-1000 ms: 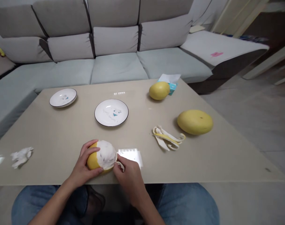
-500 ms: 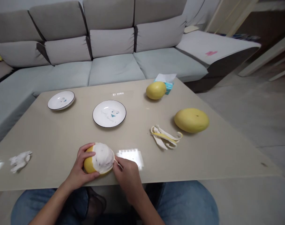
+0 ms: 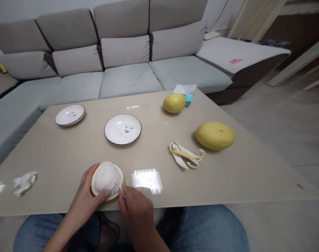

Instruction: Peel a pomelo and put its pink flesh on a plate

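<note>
A partly peeled pomelo (image 3: pixel 106 177) rests near the table's front edge, its white pith dome showing inside a ring of yellow rind. Wrapped round its left side is my left hand (image 3: pixel 87 194), with the thumb across the pith. My right hand (image 3: pixel 135 203) is closed at the fruit's right rim, pinching a pale strip of peel (image 3: pixel 122 190) there; the fingertips are partly hidden. Curled peel strips (image 3: pixel 185 155), white and yellow, lie in a loose pile to the right. Beyond them sits a whole pomelo (image 3: pixel 215 135), and a second yellow pomelo (image 3: pixel 174 103) is farther back.
Two white dark-rimmed plates stand on the glossy table: one plate (image 3: pixel 110 130) in the middle, another plate (image 3: pixel 67 120) back left. A crumpled tissue (image 3: pixel 25 182) lies at left. A blue tissue box (image 3: pixel 189 99) is behind the far pomelo. A grey sofa (image 3: pixel 130 78) lines the far side.
The pomelo has been turned so its pith faces up more, and moved slightly left. My right hand has shifted left and down along its rim; my left thumb now lies on the pith.
</note>
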### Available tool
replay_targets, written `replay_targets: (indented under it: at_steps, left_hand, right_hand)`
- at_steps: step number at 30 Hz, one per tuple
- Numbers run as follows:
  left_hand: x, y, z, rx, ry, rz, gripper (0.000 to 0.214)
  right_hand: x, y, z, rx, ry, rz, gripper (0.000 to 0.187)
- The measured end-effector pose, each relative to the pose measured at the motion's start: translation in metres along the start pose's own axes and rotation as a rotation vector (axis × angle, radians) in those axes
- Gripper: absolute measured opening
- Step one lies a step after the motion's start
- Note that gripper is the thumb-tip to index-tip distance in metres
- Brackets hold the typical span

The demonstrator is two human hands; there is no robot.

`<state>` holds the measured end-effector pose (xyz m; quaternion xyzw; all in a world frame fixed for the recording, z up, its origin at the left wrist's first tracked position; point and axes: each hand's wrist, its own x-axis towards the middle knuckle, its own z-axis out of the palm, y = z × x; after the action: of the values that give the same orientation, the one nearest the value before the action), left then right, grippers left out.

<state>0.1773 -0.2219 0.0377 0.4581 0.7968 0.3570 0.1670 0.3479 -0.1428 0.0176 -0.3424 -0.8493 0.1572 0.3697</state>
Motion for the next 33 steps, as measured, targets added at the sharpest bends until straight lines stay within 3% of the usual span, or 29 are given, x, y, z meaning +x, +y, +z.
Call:
replay_targets:
  at_steps: [4,8,12,17,24,33]
  left_hand:
    - [0.012,0.015,-0.003,0.135,0.014,0.081,0.060]
    - [0.016,0.020,0.000,0.186,0.024,0.127,0.048]
    - [0.010,0.017,0.004,0.185,0.057,0.169,0.051]
    - [0.007,0.014,0.004,0.169,0.068,0.216,0.050]
    - [0.002,0.011,0.001,0.156,0.077,0.256,0.050]
    - [0.005,0.000,-0.003,0.113,0.074,0.294,0.050]
  right_hand:
    - [0.004,-0.003,0.000,-0.008,0.001,-0.043,0.036]
    - [0.006,-0.001,0.001,-0.063,0.041,0.006,0.036]
    - [0.001,-0.003,0.006,-0.028,-0.012,0.022,0.039]
    - [0.001,0.000,0.009,0.002,0.020,0.068,0.038]
    - [0.004,0.009,0.007,0.186,-0.116,0.140,0.029]
    - [0.018,0.011,0.015,0.165,-0.129,0.161,0.026]
